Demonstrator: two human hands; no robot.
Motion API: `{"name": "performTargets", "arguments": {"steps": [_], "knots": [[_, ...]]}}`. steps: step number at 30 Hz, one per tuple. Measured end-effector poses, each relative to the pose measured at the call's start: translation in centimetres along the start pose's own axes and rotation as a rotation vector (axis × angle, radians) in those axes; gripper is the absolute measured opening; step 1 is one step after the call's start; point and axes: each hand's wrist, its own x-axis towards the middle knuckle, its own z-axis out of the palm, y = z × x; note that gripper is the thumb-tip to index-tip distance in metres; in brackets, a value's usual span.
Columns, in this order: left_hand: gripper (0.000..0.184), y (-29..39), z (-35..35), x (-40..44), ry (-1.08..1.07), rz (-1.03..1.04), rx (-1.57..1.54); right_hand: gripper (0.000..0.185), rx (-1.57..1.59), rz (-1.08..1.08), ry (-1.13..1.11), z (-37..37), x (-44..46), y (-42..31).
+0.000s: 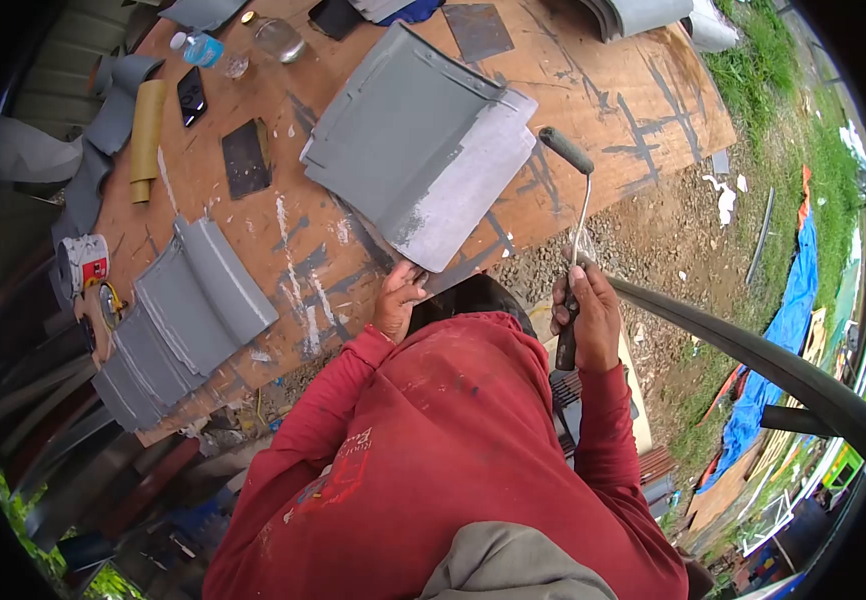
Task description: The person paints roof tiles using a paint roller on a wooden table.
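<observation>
Right fingers (559, 298) gripping mini paint roller (566, 150); left fingers (405, 281) touching partly painted roof tile (408, 130) on tabletop (593, 60), grip unclear.

From here I count two hands, one left hand (398, 300) and one right hand (595, 305), one roller (566, 150), one part-white tile (403, 140), two bottles (205, 51), one yellow tube (147, 140), one white tub (84, 262), one counter (593, 60).

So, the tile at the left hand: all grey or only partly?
Only partly. Grey covers most of the tile, but the side nearest the roller is pale. Cannot tell whether that's bare.
</observation>
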Motion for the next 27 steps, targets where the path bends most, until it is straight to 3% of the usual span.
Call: {"name": "performTargets", "arguments": {"steps": [3, 6, 11, 15, 17, 19, 21, 22, 23, 25, 26, 27], "knots": [[0.075, 0.7, 0.2, -0.4, -0.019, 0.052, 0.035, 0.038, 0.099, 0.02, 0.001, -0.7, 0.9, -0.1], [0.074, 1.0, 0.0, -0.5, -0.033, 0.0, 0.057, 0.04, -0.158, -0.112, -0.027, -0.6, 2.6, -0.3], [0.07, 0.9, -1.5, 0.7, -0.054, -0.041, 0.098, 0.041, -0.279, -0.159, -0.123, -2.0, 4.9, -0.4], [0.068, 1.6, -4.1, 0.9, -0.147, -0.073, 0.135, 0.038, -0.526, -0.216, -0.331, -5.5, 7.2, -3.4], [0.066, 2.0, -4.4, 1.1, -0.242, -0.077, 0.165, 0.035, -0.685, -0.2, -0.35, -6.4, 8.8, -6.3], [0.061, 2.6, -5.0, 1.6, -0.251, -0.057, 0.135, 0.031, -1.025, -0.34, -0.424, -5.4, 10.1, -10.5], [0.052, 3.6, -5.9, 1.8, -0.255, -0.16, 0.481, 0.031, -1.358, -0.414, -0.443, -2.1, 10.8, -15.1], [0.039, 4.2, -5.8, 1.5, -0.172, -0.105, 0.593, 0.03, -1.448, -0.409, -0.477, -1.3, 11.9, -16.6], [0.039, 4.6, -5.9, 0.7, -0.151, -0.107, 0.57, 0.029, -1.538, -0.404, -0.511, -0.8, 13.4, -18.0], [0.035, 5.2, -7.0, -1.2, 0.18, 0.27, 1.088, 0.028, -1.659, -0.387, -0.582, 1.2, 16.2, -20.2], [0.035, 4.8, -8.3, -1.9, 0.2, 0.256, 1.07, 0.026, -1.724, -0.371, -0.605, 2.7, 17.4, -20.9], [0.036, 4.3, -9.9, -2.6, 0.302, 0.406, 1.196, 0.025, -1.848, -0.354, -0.638, 5.0, 18.0, -21.5]]}}
